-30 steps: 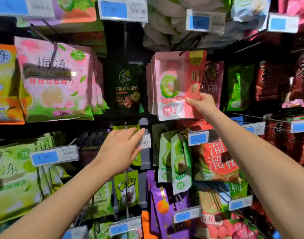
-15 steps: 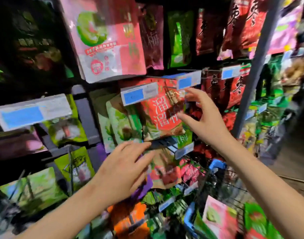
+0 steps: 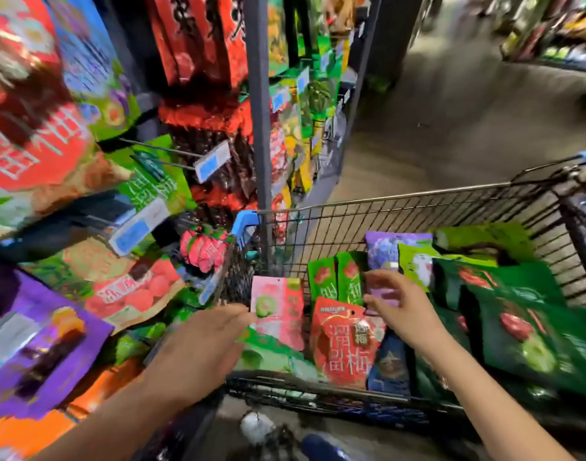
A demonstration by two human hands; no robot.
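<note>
The left grip (image 3: pixel 201 347) is blurred, with its fingers straight and apart. The pink packet (image 3: pixel 278 311) stands at its fingertips inside the cart (image 3: pixel 384 221). The right grip (image 3: pixel 401 307) hovers spread and holds nothing, with the red packet (image 3: pixel 344 344) just below-left of it.

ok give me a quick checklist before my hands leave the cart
1. Left hand free: ok, fingers straight, nothing held, beside the pink packet.
2. Right hand grip: cannot tell; fingers and thumb frame a purple packet, too blurred.
3. Pink packet inside the cart: ok, upright at its left wall.
4. Room in the cart: ok, wire walls stand bare above the packets.
5. Way ahead: ok, bare floor past the cart.
</note>
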